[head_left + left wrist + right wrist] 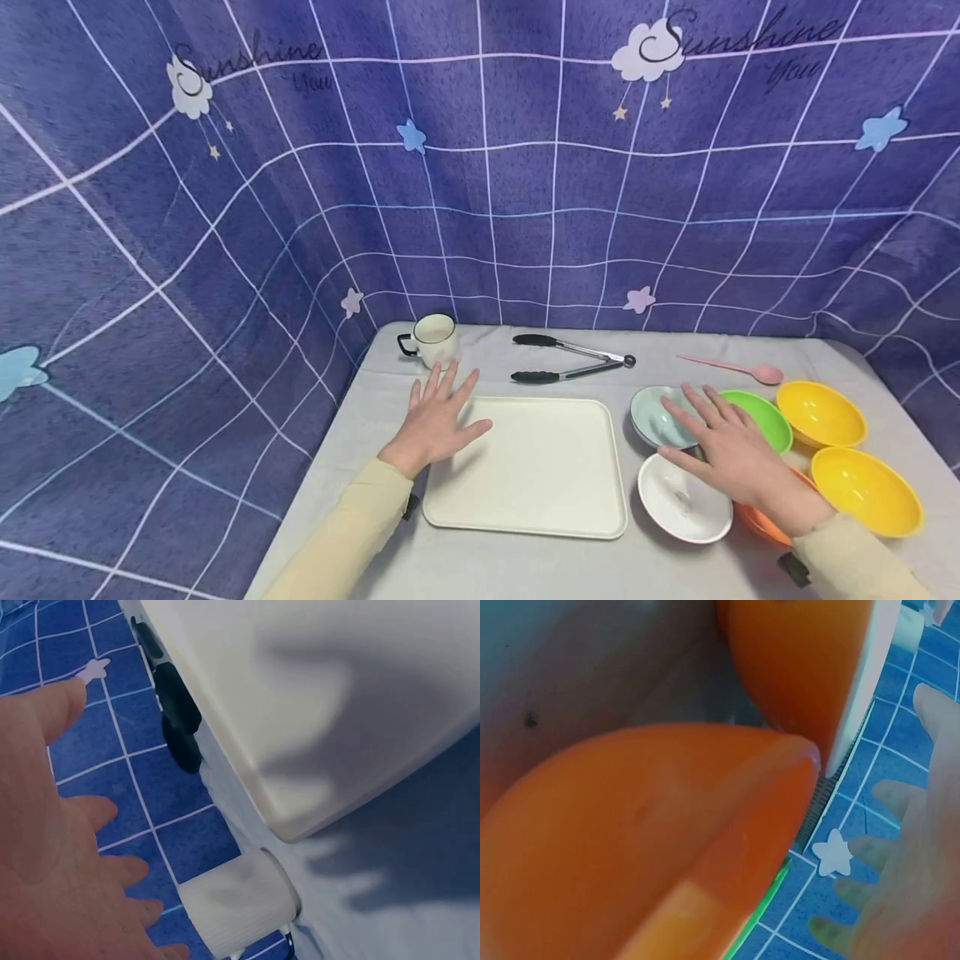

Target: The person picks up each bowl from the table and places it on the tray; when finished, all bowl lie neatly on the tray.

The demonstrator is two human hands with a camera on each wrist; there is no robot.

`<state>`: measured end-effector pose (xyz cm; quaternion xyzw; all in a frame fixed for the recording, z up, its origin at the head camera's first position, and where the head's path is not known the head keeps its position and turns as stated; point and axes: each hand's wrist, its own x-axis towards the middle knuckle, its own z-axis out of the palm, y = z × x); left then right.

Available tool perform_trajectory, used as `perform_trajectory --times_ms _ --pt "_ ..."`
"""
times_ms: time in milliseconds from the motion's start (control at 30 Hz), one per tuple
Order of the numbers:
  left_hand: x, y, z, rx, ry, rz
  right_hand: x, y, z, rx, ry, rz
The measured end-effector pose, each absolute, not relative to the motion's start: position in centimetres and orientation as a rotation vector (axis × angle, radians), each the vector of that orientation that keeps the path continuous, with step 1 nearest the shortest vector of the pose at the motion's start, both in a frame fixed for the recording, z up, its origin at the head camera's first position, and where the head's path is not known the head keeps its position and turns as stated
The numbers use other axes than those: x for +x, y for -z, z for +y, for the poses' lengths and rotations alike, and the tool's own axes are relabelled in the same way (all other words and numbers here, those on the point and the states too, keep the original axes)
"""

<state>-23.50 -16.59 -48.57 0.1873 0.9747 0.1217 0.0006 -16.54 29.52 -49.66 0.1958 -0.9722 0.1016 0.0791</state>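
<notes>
My left hand (433, 421), fingers spread, hovers over the left edge of a cream rectangular tray (532, 467). Just beyond its fingertips stands a white mug (436, 340) with a black handle. Over the bowls on the right, my right hand (738, 454) is spread too and holds nothing. Beneath and around it are a pale blue bowl (651, 417), a white bowl (684, 508), a green bowl (767, 417) and an orange bowl (652, 847), partly hidden by the hand in the head view. In the left wrist view the left hand (45, 840) grips nothing.
Black-handled metal tongs (577, 367) lie spread behind the tray. A pink spoon (765, 374) lies at the back right. Two yellow bowls (821, 414) stand at the right. A blue grid-patterned curtain (517, 183) hangs behind and left of the grey-covered table (480, 567).
</notes>
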Motion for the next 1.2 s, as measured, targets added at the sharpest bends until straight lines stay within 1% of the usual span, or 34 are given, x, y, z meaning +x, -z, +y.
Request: perform_trajectory --times_ms 367,900,1067,1200 --pt "-24.1 49.2 -16.5 0.6 -0.382 3.071 -16.8 49.7 30.3 0.565 -0.341 -2.92" --pt "-24.4 49.0 -16.5 0.553 -0.315 3.04 -15.9 49.8 32.2 0.484 -0.327 -2.941" --pt "-24.9 49.5 -16.9 0.541 -0.462 3.05 -15.0 49.7 34.7 0.412 -0.367 -2.912" --pt "-25.0 50.4 -17.5 0.411 -0.658 3.007 -13.1 49.6 38.9 0.278 -0.43 -2.917"
